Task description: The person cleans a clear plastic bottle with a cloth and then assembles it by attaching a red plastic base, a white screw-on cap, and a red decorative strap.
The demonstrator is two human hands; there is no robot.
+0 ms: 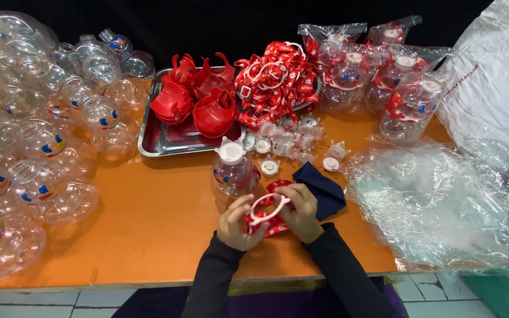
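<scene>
Both my hands meet over the front of the orange table (160,229). My left hand (237,224) and my right hand (301,212) together hold a red strap with a white plastic ring (268,207). Just beyond them stands a clear round bottle (232,171) with a white cap and a red piece on its side. A dark blue cloth (322,185) lies to the right of my right hand.
A steel tray (154,141) holds red plastic pieces (198,100) and a heap of red straps (275,79). Small white caps (284,144) lie in front of it. Many clear bottles (30,147) crowd the left. Bagged bottles (384,76) and clear plastic bags (437,200) fill the right.
</scene>
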